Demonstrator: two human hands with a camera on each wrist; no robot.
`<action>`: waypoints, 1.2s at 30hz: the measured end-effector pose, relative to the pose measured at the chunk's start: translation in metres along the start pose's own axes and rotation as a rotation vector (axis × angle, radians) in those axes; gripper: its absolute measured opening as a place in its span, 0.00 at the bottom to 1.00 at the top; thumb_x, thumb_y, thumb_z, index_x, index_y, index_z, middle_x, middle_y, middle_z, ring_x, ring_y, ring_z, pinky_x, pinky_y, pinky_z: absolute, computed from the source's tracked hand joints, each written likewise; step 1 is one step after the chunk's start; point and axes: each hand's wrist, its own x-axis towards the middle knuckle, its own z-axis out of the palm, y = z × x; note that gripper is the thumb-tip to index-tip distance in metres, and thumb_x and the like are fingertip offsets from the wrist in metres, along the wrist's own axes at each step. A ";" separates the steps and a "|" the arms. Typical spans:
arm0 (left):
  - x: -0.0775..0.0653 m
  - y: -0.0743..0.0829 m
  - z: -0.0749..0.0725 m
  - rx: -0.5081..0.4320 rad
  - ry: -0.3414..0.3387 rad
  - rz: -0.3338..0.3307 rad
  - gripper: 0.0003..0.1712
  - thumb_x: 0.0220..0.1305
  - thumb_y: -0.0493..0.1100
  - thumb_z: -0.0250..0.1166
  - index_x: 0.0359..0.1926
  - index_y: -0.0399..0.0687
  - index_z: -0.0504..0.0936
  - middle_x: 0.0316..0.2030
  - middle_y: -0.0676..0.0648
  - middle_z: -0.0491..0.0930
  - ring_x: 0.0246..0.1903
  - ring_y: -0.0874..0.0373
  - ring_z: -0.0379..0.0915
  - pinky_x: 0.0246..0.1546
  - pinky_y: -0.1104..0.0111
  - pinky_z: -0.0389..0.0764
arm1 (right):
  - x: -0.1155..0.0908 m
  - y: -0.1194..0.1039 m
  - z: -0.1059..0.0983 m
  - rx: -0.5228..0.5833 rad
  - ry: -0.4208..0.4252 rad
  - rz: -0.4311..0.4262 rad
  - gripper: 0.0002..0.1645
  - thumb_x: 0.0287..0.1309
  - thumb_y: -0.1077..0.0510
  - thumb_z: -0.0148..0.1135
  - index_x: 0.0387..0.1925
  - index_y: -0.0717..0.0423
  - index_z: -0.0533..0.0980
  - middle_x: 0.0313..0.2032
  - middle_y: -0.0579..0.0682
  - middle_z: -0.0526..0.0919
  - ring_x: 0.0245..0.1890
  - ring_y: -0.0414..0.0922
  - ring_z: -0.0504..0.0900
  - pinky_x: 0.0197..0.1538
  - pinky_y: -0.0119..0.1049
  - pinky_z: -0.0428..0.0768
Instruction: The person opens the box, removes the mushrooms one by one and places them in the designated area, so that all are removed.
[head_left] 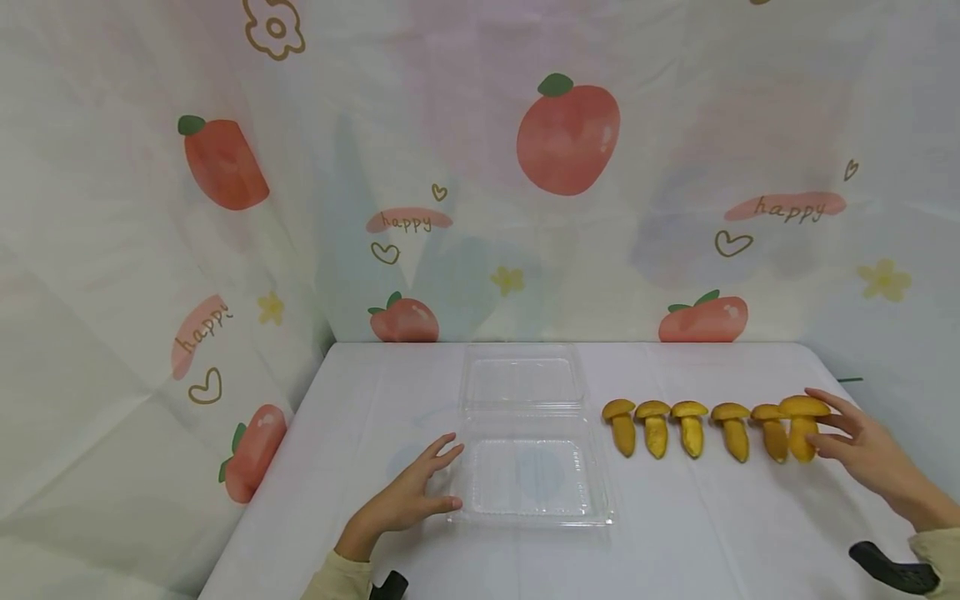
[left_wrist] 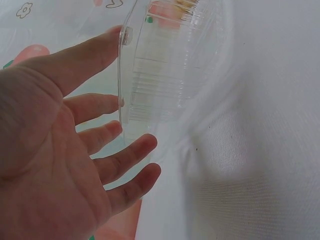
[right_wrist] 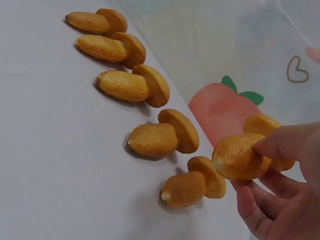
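Note:
My right hand (head_left: 862,446) pinches a yellow-brown mushroom (head_left: 802,432) between thumb and fingers at the right end of a row. In the right wrist view this held mushroom (right_wrist: 242,157) is raised above the white surface. Several similar mushrooms (head_left: 692,429) lie in the row to its left, caps away from me. My left hand (head_left: 401,498), fingers spread and fairly straight, is at the left side of a clear plastic container (head_left: 534,522). In the left wrist view its thumb and forefinger tips are right at the container's rim (left_wrist: 120,75).
The container's clear lid (head_left: 522,379) lies folded back behind it, toward the rear edge of the white-covered table (head_left: 675,533). A fabric backdrop (head_left: 465,108) with fruit prints rises behind the table and along its left side.

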 end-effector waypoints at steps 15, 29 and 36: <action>-0.001 0.001 0.000 -0.005 0.006 0.004 0.47 0.64 0.48 0.71 0.77 0.38 0.59 0.80 0.37 0.47 0.77 0.33 0.47 0.70 0.35 0.59 | 0.006 0.036 -0.009 -0.069 0.011 0.188 0.45 0.74 0.60 0.52 0.80 0.59 0.39 0.64 0.85 0.56 0.37 0.14 0.59 0.33 0.19 0.79; -0.001 0.004 -0.001 -0.005 -0.001 -0.010 0.47 0.65 0.48 0.71 0.77 0.38 0.59 0.80 0.38 0.47 0.78 0.35 0.48 0.70 0.35 0.59 | 0.015 0.058 -0.013 -0.036 0.005 0.274 0.43 0.73 0.64 0.52 0.75 0.73 0.40 0.64 0.86 0.54 0.35 0.09 0.54 0.32 0.20 0.80; -0.002 0.004 -0.001 0.009 -0.005 -0.011 0.47 0.64 0.49 0.71 0.77 0.38 0.58 0.80 0.38 0.48 0.78 0.35 0.48 0.70 0.35 0.60 | 0.019 0.075 -0.008 -0.027 0.003 0.275 0.42 0.73 0.63 0.51 0.75 0.75 0.40 0.64 0.86 0.55 0.34 0.12 0.58 0.31 0.21 0.79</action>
